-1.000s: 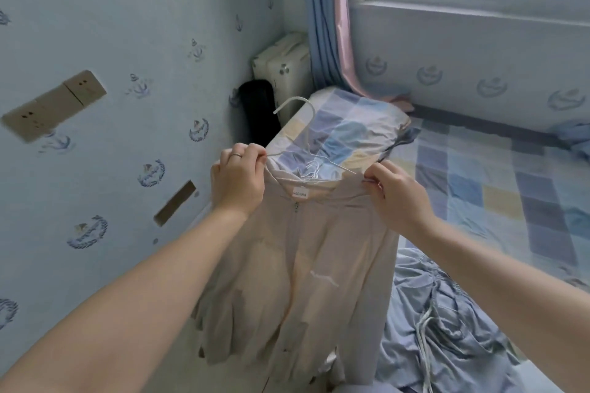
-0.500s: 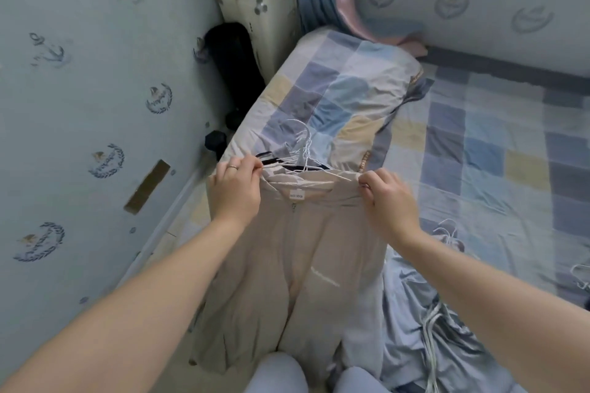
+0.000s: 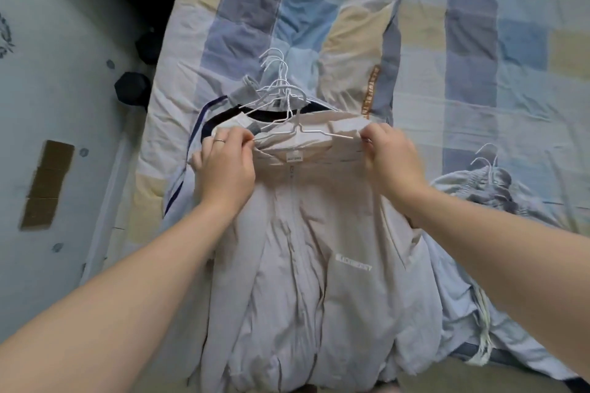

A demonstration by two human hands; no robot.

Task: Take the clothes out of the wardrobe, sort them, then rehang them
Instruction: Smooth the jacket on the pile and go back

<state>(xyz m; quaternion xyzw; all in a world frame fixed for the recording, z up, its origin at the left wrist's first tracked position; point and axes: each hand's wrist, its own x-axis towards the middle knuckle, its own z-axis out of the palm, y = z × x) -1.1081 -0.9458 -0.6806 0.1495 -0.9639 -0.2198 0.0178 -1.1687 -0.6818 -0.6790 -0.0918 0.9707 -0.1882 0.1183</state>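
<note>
A beige zip jacket on a white wire hanger lies on the bed, on top of other hung clothes. My left hand pinches the jacket's left shoulder at the hanger end. My right hand pinches the right shoulder and the other hanger end. Under the jacket a dark-and-white garment shows, with several white hanger hooks fanned above the collar. A light blue garment on hangers lies to the right.
The checked blue-and-yellow bedcover fills the top and right. A folded checked quilt lies behind the hooks. The pale wall and a narrow floor gap with dark objects run along the left.
The jacket was held up in the air and has come down flat onto the pile on the bed. Both hands kept their hold on its shoulders; the view tilted downward.
</note>
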